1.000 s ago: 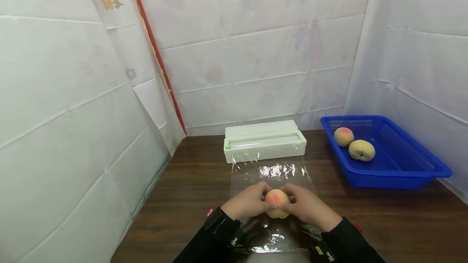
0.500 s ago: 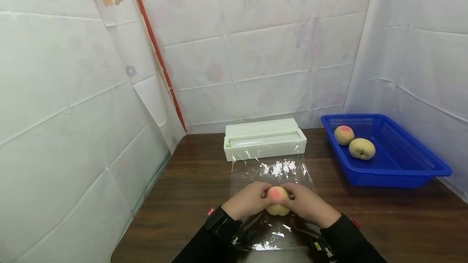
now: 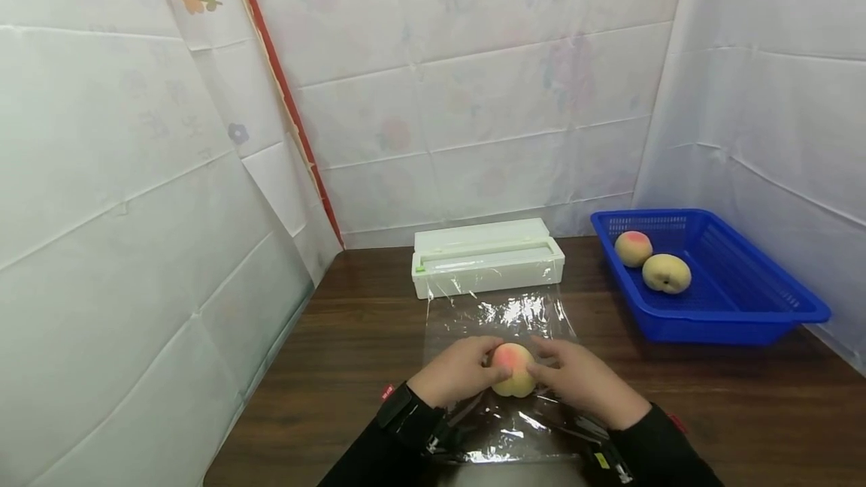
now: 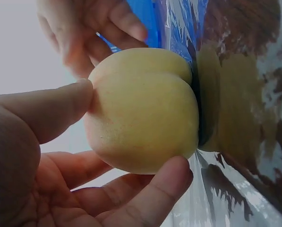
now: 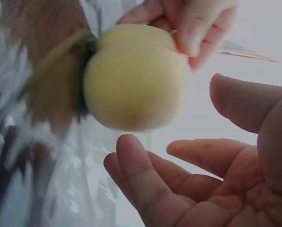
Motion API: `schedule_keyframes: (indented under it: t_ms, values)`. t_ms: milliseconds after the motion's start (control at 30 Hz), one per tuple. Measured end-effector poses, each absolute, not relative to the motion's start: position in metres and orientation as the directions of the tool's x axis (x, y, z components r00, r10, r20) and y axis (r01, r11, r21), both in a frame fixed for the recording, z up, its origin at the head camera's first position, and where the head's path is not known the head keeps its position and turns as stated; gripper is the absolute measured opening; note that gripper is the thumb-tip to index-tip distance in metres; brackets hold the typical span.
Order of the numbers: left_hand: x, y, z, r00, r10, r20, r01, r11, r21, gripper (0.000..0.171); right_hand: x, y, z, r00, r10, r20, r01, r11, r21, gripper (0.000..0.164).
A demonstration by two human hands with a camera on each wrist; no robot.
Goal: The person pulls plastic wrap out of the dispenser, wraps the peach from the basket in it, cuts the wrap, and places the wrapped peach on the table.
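A yellow peach (image 3: 513,371) with a pink blush sits on a stretched sheet of clear plastic wrap (image 3: 504,322). The person's left hand (image 3: 461,371) holds it, thumb on one side and fingertips against another, as the left wrist view of the peach (image 4: 143,111) shows. Beside it, the right hand (image 3: 583,376) has its fingers spread. A gap separates the right hand (image 5: 202,175) from the peach (image 5: 136,78) in the right wrist view. From a white wrap dispenser box (image 3: 489,269), lid raised, the film runs toward the person.
At the right stands a blue plastic basket (image 3: 737,322). Inside it lie a blushed peach (image 3: 633,248) and a yellow peach (image 3: 666,273). The dark wooden table (image 3: 325,382) is bordered by white sheeting (image 3: 473,111) at the back and sides.
The right hand has let go of the peach and moved slightly right, its fingers spreading. The left hand keeps its hold, and the peach stays on the wrap.
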State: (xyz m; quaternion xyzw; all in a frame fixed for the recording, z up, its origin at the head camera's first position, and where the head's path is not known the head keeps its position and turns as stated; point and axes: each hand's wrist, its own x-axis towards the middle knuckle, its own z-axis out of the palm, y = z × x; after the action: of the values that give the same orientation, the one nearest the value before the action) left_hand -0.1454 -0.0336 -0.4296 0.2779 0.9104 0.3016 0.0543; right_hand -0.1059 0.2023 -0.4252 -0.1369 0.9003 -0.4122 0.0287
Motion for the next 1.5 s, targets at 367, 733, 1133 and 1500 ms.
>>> schedule_keyframes:
  t_ms: [367,733,1133,1500]
  values:
    - [-0.114,-0.098,-0.409,-0.857,0.497,0.138,0.478,0.665,0.574,0.035,-0.065,0.255,-0.416,-0.883,-0.392,0.258,-0.468,0.766,-0.441,0.031]
    - [-0.099,-0.131,-0.417,-0.802,0.592,0.072,0.522,0.638,0.566,0.018,-0.058,0.285,-0.430,-0.785,-0.557,0.271,-0.619,0.717,-0.319,0.028]
    - [-0.087,-0.120,-0.439,-0.753,0.653,-0.074,0.586,0.718,0.375,0.020,-0.055,0.284,-0.446,-0.798,-0.602,0.034,-0.546,0.699,-0.461,0.026]
    - [-0.080,-0.118,-0.435,-0.727,0.686,-0.034,0.648,0.702,0.296,0.019,-0.053,0.276,-0.457,-0.786,-0.577,0.224,-0.619,0.744,-0.252,0.039]
